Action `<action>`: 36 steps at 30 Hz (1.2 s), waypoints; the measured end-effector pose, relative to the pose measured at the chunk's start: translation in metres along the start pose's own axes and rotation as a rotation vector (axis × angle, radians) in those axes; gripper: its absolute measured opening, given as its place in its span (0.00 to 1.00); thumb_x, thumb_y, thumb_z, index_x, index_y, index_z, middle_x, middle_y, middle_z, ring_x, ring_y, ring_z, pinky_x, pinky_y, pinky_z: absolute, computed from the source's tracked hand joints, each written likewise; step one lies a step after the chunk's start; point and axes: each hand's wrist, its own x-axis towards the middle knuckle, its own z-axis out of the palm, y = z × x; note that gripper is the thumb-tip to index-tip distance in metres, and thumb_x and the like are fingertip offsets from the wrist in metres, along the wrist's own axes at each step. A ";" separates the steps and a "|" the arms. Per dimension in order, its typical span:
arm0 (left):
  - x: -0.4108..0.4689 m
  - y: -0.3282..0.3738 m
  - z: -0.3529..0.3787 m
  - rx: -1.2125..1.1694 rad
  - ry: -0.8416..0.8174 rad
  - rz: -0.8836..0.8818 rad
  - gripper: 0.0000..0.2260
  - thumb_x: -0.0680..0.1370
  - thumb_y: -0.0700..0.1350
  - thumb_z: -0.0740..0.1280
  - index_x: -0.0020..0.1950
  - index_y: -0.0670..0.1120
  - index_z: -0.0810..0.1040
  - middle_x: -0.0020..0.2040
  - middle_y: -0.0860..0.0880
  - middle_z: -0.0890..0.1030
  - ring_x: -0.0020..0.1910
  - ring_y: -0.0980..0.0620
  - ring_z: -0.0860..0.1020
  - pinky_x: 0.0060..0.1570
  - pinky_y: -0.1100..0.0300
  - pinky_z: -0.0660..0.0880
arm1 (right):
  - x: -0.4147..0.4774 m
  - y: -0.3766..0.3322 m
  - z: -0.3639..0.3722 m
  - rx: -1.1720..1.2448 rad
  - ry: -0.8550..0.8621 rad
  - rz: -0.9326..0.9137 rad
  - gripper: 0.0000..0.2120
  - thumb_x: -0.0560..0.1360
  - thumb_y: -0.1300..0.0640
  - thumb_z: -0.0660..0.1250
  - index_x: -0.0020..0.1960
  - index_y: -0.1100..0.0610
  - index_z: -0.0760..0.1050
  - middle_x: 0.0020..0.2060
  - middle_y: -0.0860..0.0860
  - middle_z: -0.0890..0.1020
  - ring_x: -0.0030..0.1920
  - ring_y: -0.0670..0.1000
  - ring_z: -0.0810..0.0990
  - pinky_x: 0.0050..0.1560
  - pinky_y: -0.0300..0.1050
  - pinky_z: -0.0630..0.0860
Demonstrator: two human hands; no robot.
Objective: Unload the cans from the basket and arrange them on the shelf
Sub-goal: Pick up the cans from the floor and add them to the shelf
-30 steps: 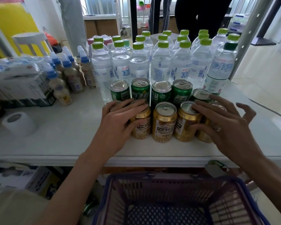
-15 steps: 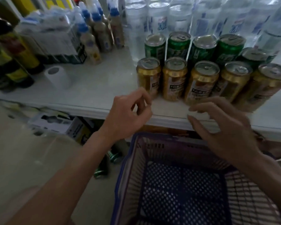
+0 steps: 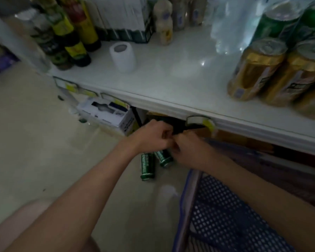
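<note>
Two green cans (image 3: pixel 147 166) (image 3: pixel 163 158) lie on their sides on the floor below the white shelf (image 3: pixel 171 73). My left hand (image 3: pixel 153 136) and my right hand (image 3: pixel 188 150) meet just above them, fingers curled. A black handle-like piece (image 3: pixel 178 127) runs up from between the hands under the shelf edge. My left hand grips it; the right hand's hold is hidden. The blue mesh basket (image 3: pixel 186 190) stands at lower right, and its visible floor holds no cans. Gold cans (image 3: pixel 256 70) (image 3: pixel 298 75) stand on the shelf at right, with green cans (image 3: pixel 278 24) behind them.
A white paper roll (image 3: pixel 123 56) stands mid-shelf. Dark bottles with yellow labels (image 3: pixel 71 44) crowd the shelf's left end, small pale bottles (image 3: pixel 163 24) the back. A white box (image 3: pixel 107 113) sits under the shelf. Price-tag holders (image 3: pixel 200 120) jut from the shelf edge.
Both hands have dropped from the gold cans on the shelf to below its front edge and come together. My view has swung down and left, bringing the floor cans into sight.
</note>
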 end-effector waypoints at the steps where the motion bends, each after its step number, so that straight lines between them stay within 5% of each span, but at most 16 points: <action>1: 0.004 -0.014 0.008 0.037 -0.015 -0.105 0.12 0.70 0.58 0.64 0.32 0.52 0.68 0.30 0.50 0.74 0.31 0.48 0.76 0.29 0.58 0.64 | 0.013 -0.001 0.011 -0.017 -0.078 0.041 0.13 0.77 0.57 0.67 0.36 0.54 0.66 0.37 0.53 0.78 0.36 0.53 0.77 0.37 0.47 0.78; 4: 0.015 -0.057 0.040 0.098 -0.053 -0.392 0.12 0.76 0.52 0.67 0.47 0.43 0.77 0.38 0.41 0.77 0.41 0.40 0.81 0.31 0.58 0.68 | 0.048 0.002 0.046 -0.007 -0.315 0.161 0.15 0.77 0.55 0.70 0.37 0.57 0.67 0.34 0.53 0.72 0.33 0.52 0.73 0.31 0.44 0.71; 6: 0.015 -0.085 0.064 0.094 -0.057 -0.548 0.19 0.77 0.53 0.69 0.58 0.38 0.77 0.50 0.38 0.81 0.50 0.41 0.82 0.37 0.57 0.70 | 0.067 0.002 0.071 -0.007 -0.411 0.211 0.12 0.79 0.51 0.68 0.56 0.58 0.78 0.49 0.57 0.81 0.50 0.57 0.82 0.47 0.46 0.78; 8: 0.009 -0.106 0.091 0.079 -0.066 -0.674 0.23 0.76 0.57 0.69 0.62 0.40 0.75 0.58 0.39 0.79 0.58 0.40 0.80 0.46 0.55 0.73 | 0.090 0.004 0.098 -0.053 -0.517 0.231 0.26 0.82 0.46 0.65 0.74 0.59 0.71 0.68 0.59 0.77 0.67 0.60 0.77 0.66 0.51 0.74; 10: 0.003 -0.120 0.118 0.055 -0.049 -0.777 0.26 0.75 0.60 0.70 0.64 0.43 0.75 0.60 0.41 0.80 0.59 0.41 0.80 0.52 0.53 0.77 | 0.114 -0.001 0.117 -0.080 -0.568 0.256 0.31 0.82 0.45 0.65 0.79 0.59 0.65 0.73 0.60 0.73 0.71 0.61 0.74 0.70 0.54 0.72; 13: -0.002 -0.129 0.144 -0.072 0.041 -0.873 0.28 0.71 0.60 0.75 0.65 0.46 0.78 0.58 0.44 0.83 0.57 0.43 0.83 0.52 0.55 0.78 | 0.146 -0.011 0.140 0.002 -0.467 0.342 0.30 0.76 0.53 0.71 0.76 0.56 0.69 0.70 0.59 0.76 0.67 0.61 0.77 0.59 0.55 0.76; 19: 0.004 -0.132 0.153 -0.270 0.149 -0.868 0.27 0.70 0.50 0.80 0.65 0.43 0.79 0.61 0.41 0.82 0.59 0.41 0.82 0.54 0.54 0.78 | 0.150 -0.001 0.174 0.190 -0.309 0.572 0.31 0.78 0.51 0.69 0.78 0.59 0.67 0.73 0.60 0.73 0.70 0.60 0.75 0.66 0.51 0.73; 27: -0.007 -0.111 0.106 -0.379 0.221 -0.895 0.30 0.68 0.46 0.82 0.64 0.38 0.75 0.62 0.38 0.80 0.59 0.39 0.80 0.57 0.48 0.80 | 0.121 -0.010 0.101 0.129 -0.347 0.380 0.31 0.79 0.51 0.69 0.78 0.60 0.66 0.72 0.60 0.73 0.68 0.60 0.77 0.64 0.48 0.78; 31: -0.020 -0.088 0.051 -0.327 0.210 -0.858 0.22 0.67 0.47 0.83 0.51 0.40 0.76 0.53 0.37 0.82 0.49 0.41 0.82 0.52 0.44 0.83 | 0.077 -0.016 0.043 0.185 -0.313 0.304 0.27 0.78 0.49 0.72 0.72 0.61 0.73 0.63 0.59 0.79 0.56 0.56 0.81 0.37 0.39 0.74; 36: -0.055 -0.057 -0.001 -0.298 0.220 -0.839 0.23 0.64 0.46 0.83 0.53 0.41 0.79 0.49 0.40 0.84 0.46 0.41 0.84 0.49 0.46 0.84 | 0.008 -0.022 -0.012 0.244 -0.246 0.193 0.28 0.76 0.44 0.71 0.68 0.60 0.71 0.50 0.52 0.77 0.37 0.45 0.74 0.28 0.40 0.66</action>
